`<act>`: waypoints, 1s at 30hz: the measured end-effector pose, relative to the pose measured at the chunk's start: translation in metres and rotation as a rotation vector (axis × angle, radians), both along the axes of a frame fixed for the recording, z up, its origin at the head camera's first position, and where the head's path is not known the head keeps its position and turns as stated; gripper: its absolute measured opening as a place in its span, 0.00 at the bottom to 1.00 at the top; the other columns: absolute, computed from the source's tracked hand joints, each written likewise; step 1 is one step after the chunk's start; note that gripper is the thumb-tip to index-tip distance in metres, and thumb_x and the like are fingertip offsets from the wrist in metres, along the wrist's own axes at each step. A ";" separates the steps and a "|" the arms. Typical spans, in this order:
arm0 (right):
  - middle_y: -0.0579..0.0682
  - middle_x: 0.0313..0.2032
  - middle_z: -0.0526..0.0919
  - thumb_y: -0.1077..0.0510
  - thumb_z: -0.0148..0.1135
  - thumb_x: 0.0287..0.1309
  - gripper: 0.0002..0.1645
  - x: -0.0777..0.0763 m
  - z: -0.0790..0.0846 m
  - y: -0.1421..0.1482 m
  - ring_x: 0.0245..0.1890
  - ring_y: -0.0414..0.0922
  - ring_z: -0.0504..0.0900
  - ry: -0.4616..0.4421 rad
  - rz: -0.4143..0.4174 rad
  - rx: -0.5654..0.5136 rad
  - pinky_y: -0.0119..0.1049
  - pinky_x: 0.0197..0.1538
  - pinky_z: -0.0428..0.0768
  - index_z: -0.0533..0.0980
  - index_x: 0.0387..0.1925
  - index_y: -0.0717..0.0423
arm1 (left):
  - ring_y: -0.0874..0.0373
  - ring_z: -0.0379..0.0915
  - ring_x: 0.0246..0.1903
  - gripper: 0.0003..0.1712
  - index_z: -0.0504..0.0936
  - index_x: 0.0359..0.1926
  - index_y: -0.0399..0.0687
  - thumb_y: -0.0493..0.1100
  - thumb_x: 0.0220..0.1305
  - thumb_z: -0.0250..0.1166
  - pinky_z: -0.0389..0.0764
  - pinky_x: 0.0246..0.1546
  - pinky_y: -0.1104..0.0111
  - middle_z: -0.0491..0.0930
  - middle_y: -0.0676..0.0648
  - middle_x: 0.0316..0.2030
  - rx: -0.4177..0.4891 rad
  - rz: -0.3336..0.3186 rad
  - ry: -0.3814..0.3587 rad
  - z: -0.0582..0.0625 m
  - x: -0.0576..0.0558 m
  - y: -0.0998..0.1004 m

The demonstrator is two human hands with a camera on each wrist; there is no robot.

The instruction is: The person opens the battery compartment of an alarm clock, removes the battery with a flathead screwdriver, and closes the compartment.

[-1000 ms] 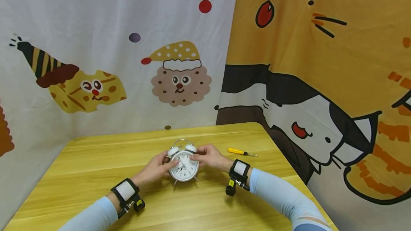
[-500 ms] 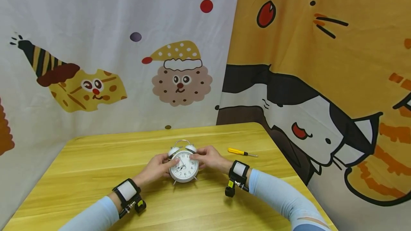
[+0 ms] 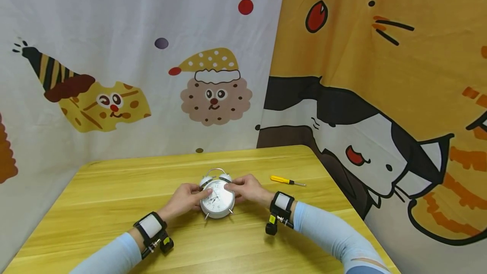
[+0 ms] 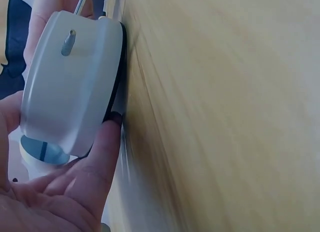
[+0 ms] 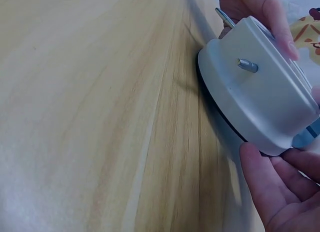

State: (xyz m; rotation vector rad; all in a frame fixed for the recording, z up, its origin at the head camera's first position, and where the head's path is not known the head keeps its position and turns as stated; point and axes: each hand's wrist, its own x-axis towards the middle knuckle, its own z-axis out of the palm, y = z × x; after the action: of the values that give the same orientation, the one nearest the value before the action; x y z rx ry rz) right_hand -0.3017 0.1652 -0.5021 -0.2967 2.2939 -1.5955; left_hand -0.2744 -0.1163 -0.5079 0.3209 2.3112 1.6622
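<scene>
A white twin-bell alarm clock (image 3: 217, 200) is held between both hands at the middle of the table, tilted back with its dial facing up and glare over the numerals. My left hand (image 3: 185, 199) grips its left side, thumb on the front rim and fingers behind. On the opposite side my right hand (image 3: 249, 189) grips it the same way, near the right bell. Two short metal feet stick out from the casing (image 4: 70, 82) in the left wrist view. In the right wrist view, fingers (image 5: 265, 182) press the dark back edge of the clock (image 5: 255, 87), close over the wood.
A screwdriver (image 3: 287, 180) with a yellow handle lies on the wooden table (image 3: 125, 193), right of and beyond the right hand. Behind the table hang printed cloths, a white curtain (image 3: 125, 20) and an orange one (image 3: 380, 54).
The clock has tipped further back in both hands, its feet now pointing more toward me and the dial catching glare. Both hands keep their hold; the screwdriver stays put.
</scene>
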 end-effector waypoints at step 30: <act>0.50 0.36 0.95 0.40 0.79 0.68 0.24 0.004 -0.006 -0.008 0.30 0.43 0.91 -0.053 -0.081 0.091 0.38 0.32 0.90 0.92 0.49 0.56 | 0.54 0.83 0.27 0.28 0.90 0.37 0.43 0.65 0.75 0.74 0.87 0.30 0.61 0.85 0.47 0.29 -0.226 0.112 0.007 0.000 0.001 0.000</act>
State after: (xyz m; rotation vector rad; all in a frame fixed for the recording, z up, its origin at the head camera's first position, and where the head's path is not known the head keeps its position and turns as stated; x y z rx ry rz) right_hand -0.2976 0.1573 -0.5078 -0.1384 2.3570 -1.5119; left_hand -0.2734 -0.1159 -0.5075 0.1519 2.5331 1.4287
